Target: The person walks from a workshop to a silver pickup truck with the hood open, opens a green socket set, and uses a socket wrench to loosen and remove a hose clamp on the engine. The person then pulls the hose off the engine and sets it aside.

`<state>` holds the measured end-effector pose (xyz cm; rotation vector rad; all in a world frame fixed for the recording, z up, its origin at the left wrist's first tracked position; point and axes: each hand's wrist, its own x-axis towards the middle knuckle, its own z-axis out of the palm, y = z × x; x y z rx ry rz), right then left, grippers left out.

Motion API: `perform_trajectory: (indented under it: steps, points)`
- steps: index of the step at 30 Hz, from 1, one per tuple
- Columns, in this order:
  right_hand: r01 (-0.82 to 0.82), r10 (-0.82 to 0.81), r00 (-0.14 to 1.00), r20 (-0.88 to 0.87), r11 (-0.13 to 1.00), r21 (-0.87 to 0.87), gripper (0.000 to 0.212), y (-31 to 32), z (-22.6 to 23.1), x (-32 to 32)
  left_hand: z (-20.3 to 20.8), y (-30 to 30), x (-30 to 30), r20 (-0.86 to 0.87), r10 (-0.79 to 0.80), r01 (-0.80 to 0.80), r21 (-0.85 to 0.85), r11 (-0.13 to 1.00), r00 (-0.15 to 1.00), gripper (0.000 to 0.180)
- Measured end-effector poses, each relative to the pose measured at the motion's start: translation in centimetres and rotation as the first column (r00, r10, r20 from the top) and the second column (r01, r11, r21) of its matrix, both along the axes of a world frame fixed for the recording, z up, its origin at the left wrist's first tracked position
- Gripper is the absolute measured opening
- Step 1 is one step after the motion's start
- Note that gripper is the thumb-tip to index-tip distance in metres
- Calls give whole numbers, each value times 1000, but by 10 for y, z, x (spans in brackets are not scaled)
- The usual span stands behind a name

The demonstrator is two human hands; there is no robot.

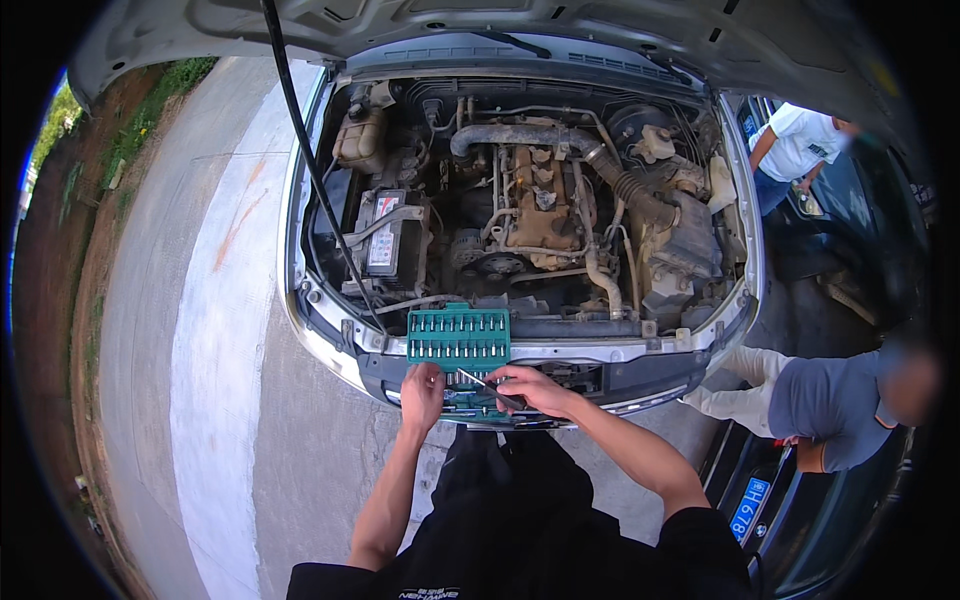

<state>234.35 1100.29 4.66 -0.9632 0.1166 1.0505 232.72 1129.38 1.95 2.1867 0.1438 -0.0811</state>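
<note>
A green socket set case [458, 333] lies open at the front edge of the engine bay. Rows of small metal bits fill its raised lid, and more sockets and tools sit in the lower half, partly covered by my hands. At the left side of the case, my left hand [422, 396] is closed with fingertips together; what they hold, if anything, I cannot make out. My right hand [537, 390] grips a slim tool [484, 386] with a dark handle and a bright metal end, held slanting over the lower half of the case.
Beyond the case lie the engine [540, 205], a battery [385, 240] and an air filter box [685, 245]. A prop rod [300, 125] slants down from the raised hood [620, 25]. At right, two people stand near a dark car [790, 520].
</note>
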Motion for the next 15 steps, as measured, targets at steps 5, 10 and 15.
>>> perform_trajectory:
  steps: [5,10,15]
  points:
    - [-63,63,998,6,998,11,32,17,-4,2,6,8,-4,-7,36,-36,60,998,999,19]
    - [77,-78,997,1,989,-128,16,24,-24,-13,10,8,-8,6,-11,9,220,975,1000,37]
    - [342,-366,930,20,846,-409,30,25,-47,-32,13,-1,-13,2,-212,189,441,877,977,67]
